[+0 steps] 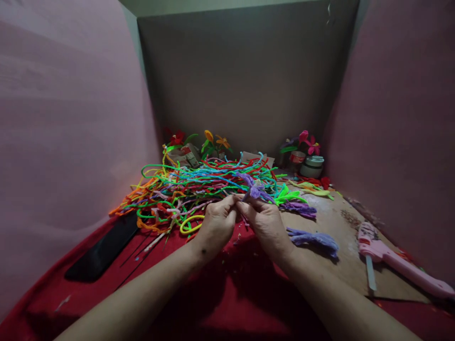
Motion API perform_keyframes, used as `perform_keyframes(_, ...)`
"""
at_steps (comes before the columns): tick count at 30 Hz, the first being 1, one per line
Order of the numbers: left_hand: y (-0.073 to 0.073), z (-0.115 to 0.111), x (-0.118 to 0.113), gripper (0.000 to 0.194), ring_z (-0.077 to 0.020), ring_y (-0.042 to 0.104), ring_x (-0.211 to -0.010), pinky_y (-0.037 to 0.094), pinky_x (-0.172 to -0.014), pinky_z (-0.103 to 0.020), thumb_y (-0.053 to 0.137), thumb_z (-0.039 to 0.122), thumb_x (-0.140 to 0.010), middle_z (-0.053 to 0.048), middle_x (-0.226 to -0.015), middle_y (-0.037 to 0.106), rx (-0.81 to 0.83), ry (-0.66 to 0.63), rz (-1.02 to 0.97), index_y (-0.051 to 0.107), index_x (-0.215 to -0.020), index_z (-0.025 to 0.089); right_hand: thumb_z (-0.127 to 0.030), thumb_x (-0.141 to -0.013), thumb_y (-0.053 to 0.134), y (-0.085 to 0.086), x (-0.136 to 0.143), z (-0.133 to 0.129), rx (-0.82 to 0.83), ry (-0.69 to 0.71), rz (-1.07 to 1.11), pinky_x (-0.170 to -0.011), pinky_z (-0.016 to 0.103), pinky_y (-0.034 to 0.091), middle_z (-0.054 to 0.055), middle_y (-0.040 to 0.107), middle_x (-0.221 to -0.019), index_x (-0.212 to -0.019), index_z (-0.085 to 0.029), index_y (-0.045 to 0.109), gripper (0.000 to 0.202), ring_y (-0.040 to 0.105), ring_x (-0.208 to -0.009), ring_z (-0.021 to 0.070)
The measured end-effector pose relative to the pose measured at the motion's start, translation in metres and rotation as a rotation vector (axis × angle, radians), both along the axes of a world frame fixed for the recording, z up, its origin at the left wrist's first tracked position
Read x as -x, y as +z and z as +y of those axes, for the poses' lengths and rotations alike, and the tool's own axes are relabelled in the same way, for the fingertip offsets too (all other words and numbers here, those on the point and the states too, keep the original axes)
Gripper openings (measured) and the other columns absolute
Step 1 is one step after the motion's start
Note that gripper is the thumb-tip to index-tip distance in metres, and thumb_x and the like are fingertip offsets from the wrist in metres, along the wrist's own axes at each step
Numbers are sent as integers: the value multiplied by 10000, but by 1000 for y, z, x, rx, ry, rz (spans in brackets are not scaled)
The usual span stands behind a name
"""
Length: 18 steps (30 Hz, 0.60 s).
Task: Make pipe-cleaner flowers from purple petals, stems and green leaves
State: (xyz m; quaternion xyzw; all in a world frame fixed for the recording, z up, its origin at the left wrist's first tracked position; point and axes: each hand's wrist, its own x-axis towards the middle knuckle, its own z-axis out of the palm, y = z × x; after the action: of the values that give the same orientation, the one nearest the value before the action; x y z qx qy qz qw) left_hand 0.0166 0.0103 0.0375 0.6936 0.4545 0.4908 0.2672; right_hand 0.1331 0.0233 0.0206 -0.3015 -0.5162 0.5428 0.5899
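A purple pipe-cleaner flower (pixel 256 190) with a small pale centre is held up in front of me, its petals spreading above my fingers. My right hand (pixel 266 222) is closed around its base. Pressed close against the right fingertips, my left hand (pixel 218 220) is pinched shut; what lies between its fingers is hidden. Just beyond both hands spreads a tangled heap of coloured pipe cleaners (pixel 199 176). Beside the right hand lie a bundle of bent lilac pipe cleaners (pixel 314 240) and a darker purple bundle (pixel 297 209), near bright green leaf shapes (pixel 287 194).
A pink glue gun (pixel 398 265) rests on a cardboard sheet (pixel 341 265) at the right. On the red cloth (pixel 170 289), a dark phone-like slab (pixel 103 248) lies left. Finished flowers (pixel 216 139) and a lidded jar (pixel 312 166) stand at the back. Pink panels (pixel 71 118) flank both sides.
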Motion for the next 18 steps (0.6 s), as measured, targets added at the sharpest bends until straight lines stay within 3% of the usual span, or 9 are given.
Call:
perform_keyframes(6, 8, 0, 0, 199, -36, 276, -388, 219, -386, -174, 575, 323, -765, 66, -491, 393, 356, -127, -347, 569, -684, 142, -394, -691, 660, -8, -2, 7, 72, 69, 51, -503, 247, 396, -34, 546, -519, -891, -186, 693, 290, 441, -461, 95)
perform_keyframes(11, 1, 6, 2, 164, -4, 239, -333, 154, -354, -142, 587, 267, -767, 75, -462, 400, 520, -251, -559, 512, -696, 139, -384, -656, 702, -11, -4, 10, 185, 107, 150, -441, 209, 334, -14, 593, -599, -903, -181, 686, 320, 443, -469, 78)
perform_keyframes(18, -8, 12, 18, 118, 0, 101, -317, 146, -324, -144, 513, 265, -829, 102, -466, 349, 661, -576, -659, 524, -782, 158, -264, -634, 735, -11, -3, 13, 212, 263, 302, -422, 175, 281, -25, 585, -575, -777, -163, 705, 177, 441, -480, 51)
